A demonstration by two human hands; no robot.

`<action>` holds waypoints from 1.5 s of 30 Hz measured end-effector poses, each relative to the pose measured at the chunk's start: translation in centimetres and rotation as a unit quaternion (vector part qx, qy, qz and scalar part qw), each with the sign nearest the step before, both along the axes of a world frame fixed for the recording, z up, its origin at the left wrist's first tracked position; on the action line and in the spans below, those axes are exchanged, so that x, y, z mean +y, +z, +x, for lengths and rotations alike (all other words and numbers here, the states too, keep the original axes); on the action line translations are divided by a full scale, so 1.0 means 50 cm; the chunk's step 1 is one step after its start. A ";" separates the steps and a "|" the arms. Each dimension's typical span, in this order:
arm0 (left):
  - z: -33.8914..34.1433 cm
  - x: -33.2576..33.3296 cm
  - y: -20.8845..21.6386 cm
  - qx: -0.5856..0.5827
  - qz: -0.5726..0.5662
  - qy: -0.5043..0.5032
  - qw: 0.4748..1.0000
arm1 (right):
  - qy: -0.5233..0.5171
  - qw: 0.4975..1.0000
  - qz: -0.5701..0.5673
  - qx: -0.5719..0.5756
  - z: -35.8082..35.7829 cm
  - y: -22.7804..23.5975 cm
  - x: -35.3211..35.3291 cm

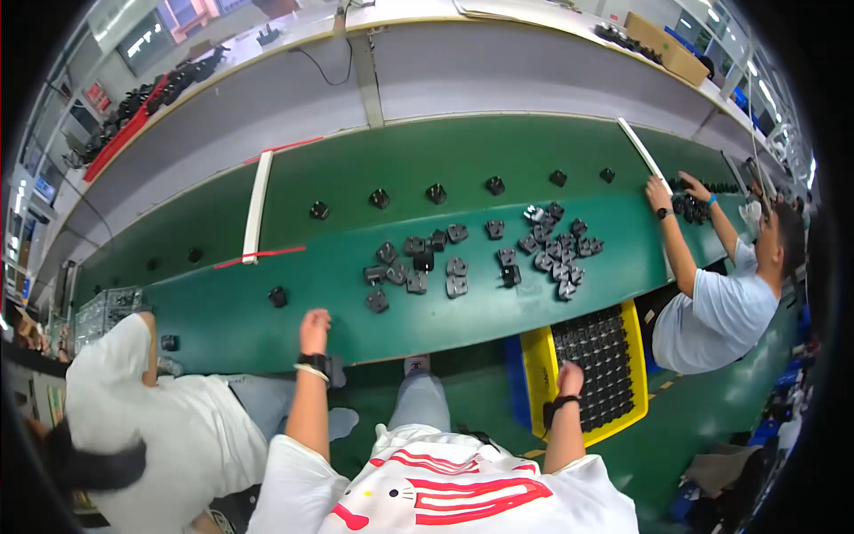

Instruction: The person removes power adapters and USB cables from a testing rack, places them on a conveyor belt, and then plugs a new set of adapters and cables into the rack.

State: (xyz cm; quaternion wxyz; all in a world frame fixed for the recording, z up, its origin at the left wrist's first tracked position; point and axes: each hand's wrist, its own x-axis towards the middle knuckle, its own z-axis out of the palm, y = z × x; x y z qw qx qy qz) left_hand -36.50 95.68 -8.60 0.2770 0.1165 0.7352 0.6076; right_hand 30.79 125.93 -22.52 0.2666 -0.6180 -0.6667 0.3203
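Note:
My left hand (315, 331) is over the near edge of the green bench with its fingers curled in. Nothing shows in it. A single black plug-like part (277, 296) lies on the bench just beyond it, to the left. My right hand (570, 378) is above a yellow crate (639, 356) filled with rows of black parts (594, 392); its fingers are drawn together and no object shows in them. Beyond my hands lie loose groups of small black plug-like parts, one group (415, 267) in the middle and a denser one (565, 249) to the right. One part (534, 214) shows shiny metal prongs.
A spaced row of black parts (436, 193) sits on the darker green strip (400, 151), between two white bars (258, 205) (645, 156). One co-worker (169, 436) sits close on my left. Another person (725, 311) works at the bench to my right. A shelf (498, 31) runs above.

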 end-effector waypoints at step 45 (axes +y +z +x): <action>-0.151 0.085 0.072 0.345 -0.273 -0.072 0.895 | 0.345 0.901 0.080 -0.249 -1.013 0.471 0.074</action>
